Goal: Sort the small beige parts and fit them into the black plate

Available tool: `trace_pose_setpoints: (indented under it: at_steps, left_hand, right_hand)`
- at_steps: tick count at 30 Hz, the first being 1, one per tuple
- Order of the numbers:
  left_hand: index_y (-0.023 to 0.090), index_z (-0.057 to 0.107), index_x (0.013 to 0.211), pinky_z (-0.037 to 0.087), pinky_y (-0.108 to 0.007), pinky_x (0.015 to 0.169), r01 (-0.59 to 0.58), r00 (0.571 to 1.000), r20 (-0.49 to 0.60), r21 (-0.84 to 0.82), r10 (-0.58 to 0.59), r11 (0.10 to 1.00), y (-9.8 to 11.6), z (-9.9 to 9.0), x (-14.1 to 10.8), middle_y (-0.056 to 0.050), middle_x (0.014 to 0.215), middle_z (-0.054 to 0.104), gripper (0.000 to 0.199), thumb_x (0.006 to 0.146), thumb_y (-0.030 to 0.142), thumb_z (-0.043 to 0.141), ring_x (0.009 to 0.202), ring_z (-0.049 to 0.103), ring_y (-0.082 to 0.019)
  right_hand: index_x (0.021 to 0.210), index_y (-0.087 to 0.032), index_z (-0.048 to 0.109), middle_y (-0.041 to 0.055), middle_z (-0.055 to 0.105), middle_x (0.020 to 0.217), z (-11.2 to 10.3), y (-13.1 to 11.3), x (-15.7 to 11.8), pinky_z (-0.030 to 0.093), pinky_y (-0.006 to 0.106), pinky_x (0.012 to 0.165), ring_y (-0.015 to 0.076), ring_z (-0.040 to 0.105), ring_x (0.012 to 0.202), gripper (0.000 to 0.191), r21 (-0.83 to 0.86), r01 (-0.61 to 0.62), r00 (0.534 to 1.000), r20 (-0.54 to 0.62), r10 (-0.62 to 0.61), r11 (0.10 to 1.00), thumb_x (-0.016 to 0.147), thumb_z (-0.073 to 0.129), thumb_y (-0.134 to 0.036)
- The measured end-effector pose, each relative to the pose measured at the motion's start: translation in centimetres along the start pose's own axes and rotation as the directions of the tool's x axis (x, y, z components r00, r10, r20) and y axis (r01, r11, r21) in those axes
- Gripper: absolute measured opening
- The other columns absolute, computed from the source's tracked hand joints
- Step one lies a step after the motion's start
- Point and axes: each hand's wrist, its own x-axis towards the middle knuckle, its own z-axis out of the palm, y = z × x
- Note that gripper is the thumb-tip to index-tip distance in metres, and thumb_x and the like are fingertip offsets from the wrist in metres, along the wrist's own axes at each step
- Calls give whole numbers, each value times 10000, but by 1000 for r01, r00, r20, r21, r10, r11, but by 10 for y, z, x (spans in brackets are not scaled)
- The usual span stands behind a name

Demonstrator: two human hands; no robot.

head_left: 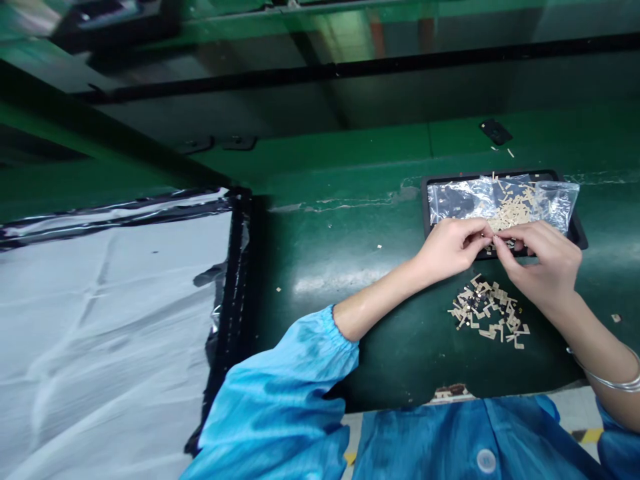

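My left hand (453, 248) and my right hand (543, 257) meet fingertip to fingertip over the near edge of a black tray (427, 200). Both are closed in a pinch, and whatever lies between the fingertips is too small to make out. Clear plastic bags (463, 198) lie in the tray, with a heap of small beige pieces (515, 208) on them. On the green table (345, 247), nearer to me, is a loose pile of beige and dark pieces (490, 310).
A large dark-edged panel with a whitish cover (115, 333) takes up the left side. A small black object (495, 132) lies behind the tray. Stray bits dot the table, and a green bar (115, 140) slants across the upper left.
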Motion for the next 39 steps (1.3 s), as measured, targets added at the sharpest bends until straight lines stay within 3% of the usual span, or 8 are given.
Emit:
trace_pose_setpoints:
  at_steps: [8, 11, 16, 19, 24, 31, 35, 39]
  left_hand:
    - [155, 546, 715, 338, -211, 549, 20, 1000, -23, -35, -21, 999, -1, -1, 1, 37, 596, 499, 106, 816, 144, 519, 552, 426, -74]
    - [168, 495, 735, 332, -218, 537, 52, 997, -52, -184, -62, 982, -3, -4, 2, 48, 555, 452, 118, 846, 205, 505, 526, 404, -75]
    - [187, 410, 777, 271, -207, 480, 99, 995, 30, -472, -96, 876, -10, -8, 6, 61, 515, 430, 177, 883, 322, 454, 467, 361, -63]
    - [189, 382, 770, 218, -205, 456, 162, 986, 123, -554, -112, 817, -11, -10, 8, 57, 529, 428, 192, 881, 336, 435, 459, 346, -57]
    - [181, 360, 725, 206, -206, 468, 242, 955, 283, -585, -85, 774, -8, -12, 9, 60, 567, 356, 213, 891, 299, 421, 480, 312, -50]
    - [168, 363, 690, 216, -201, 487, 320, 919, 382, -567, -103, 759, -3, -15, 9, 55, 613, 320, 219, 894, 232, 412, 520, 288, -54]
    - [153, 413, 696, 229, -200, 486, 368, 887, 448, -543, -111, 755, 1, -17, 10, 51, 627, 339, 202, 884, 225, 425, 520, 287, -53]
    - [159, 427, 693, 244, -202, 481, 338, 889, 451, -532, -78, 776, 0, -18, 9, 46, 616, 344, 203, 869, 257, 461, 529, 295, -65]
  right_hand:
    - [757, -209, 607, -10, 623, 614, -3, -1, 1, 436, 250, 531, 120, 564, 551, 81, 18, -68, 998, -3, 68, 998, 780, 591, -133]
    - [744, -215, 605, -16, 592, 576, -5, 4, 2, 418, 259, 515, 115, 521, 503, 79, -6, -139, 990, -33, 138, 990, 790, 581, -156]
    - [772, -201, 631, -6, 621, 613, -3, 17, 1, 425, 260, 523, 125, 537, 521, 68, -33, -223, 974, -34, 222, 974, 784, 576, -163]
    - [822, -186, 657, 20, 691, 759, 0, 21, -1, 449, 260, 578, 152, 614, 653, 153, -65, -195, 981, 8, 196, 979, 770, 539, -106]
    - [724, -186, 625, -6, 567, 554, 1, 17, -2, 384, 264, 489, 130, 523, 517, 74, -99, -164, 985, 30, 168, 981, 793, 604, -202]
    - [797, -212, 601, -5, 656, 664, -3, 5, 0, 442, 257, 543, 126, 585, 587, 107, 67, 51, 999, 7, -52, 996, 772, 636, -114]
    - [827, -218, 599, -3, 689, 720, -3, 2, 0, 463, 253, 550, 129, 619, 627, 136, 116, 92, 996, -10, -91, 989, 768, 648, -106]
    - [839, -219, 605, 5, 696, 736, -4, 1, 0, 485, 267, 569, 141, 636, 645, 146, 146, 101, 995, -1, -102, 984, 767, 647, -99]
